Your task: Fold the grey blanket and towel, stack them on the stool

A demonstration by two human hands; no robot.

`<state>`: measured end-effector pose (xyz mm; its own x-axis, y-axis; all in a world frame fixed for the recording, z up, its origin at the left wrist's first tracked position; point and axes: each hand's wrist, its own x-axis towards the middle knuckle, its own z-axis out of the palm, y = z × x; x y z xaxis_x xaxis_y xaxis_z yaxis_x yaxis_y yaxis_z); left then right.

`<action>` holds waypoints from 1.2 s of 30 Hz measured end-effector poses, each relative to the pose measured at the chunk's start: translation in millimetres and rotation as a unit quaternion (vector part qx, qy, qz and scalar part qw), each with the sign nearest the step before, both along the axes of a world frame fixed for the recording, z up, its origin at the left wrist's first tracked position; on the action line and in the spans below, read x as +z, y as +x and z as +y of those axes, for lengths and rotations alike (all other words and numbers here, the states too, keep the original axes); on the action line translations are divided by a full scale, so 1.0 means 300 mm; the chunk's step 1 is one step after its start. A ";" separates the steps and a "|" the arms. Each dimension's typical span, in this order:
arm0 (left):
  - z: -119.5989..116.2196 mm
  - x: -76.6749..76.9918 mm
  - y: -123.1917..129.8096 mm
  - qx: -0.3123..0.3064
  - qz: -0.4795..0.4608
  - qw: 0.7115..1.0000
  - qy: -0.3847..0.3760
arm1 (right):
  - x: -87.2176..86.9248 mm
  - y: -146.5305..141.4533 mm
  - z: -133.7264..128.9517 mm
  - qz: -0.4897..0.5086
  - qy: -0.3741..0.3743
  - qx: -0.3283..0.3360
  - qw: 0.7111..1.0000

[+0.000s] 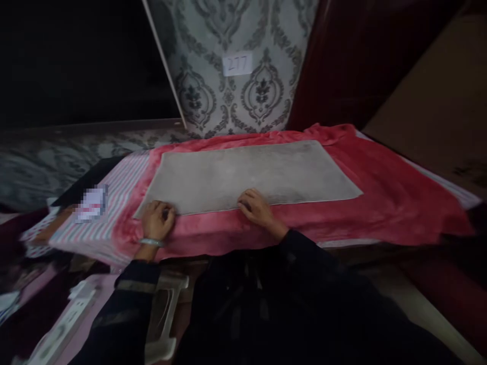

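Observation:
A grey rectangular cloth [247, 175] lies flat on a red plush blanket [395, 203], which is spread over a striped cloth [91, 223]. My left hand [158, 220], with a bracelet at the wrist, rests at the grey cloth's near left corner, fingers curled in. My right hand [256, 207] is at the middle of its near edge, fingers bent and pressed together on the edge. What the fingertips of each hand hold, if anything, is too small and blurred to make out.
A blurred packet [91, 204] lies on the striped cloth at the left. Behind are a patterned wall [228, 96] with a paper label [238, 63] and a large dark screen [83, 61]. A white power strip [66, 324] is at the lower left.

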<state>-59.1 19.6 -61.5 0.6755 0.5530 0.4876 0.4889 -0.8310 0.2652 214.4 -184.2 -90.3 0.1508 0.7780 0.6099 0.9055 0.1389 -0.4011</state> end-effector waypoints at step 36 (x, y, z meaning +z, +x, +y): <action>-0.712 -0.050 1.066 -0.300 0.119 0.945 0.057 | -0.087 0.601 -0.612 -0.074 -0.034 -0.236 0.968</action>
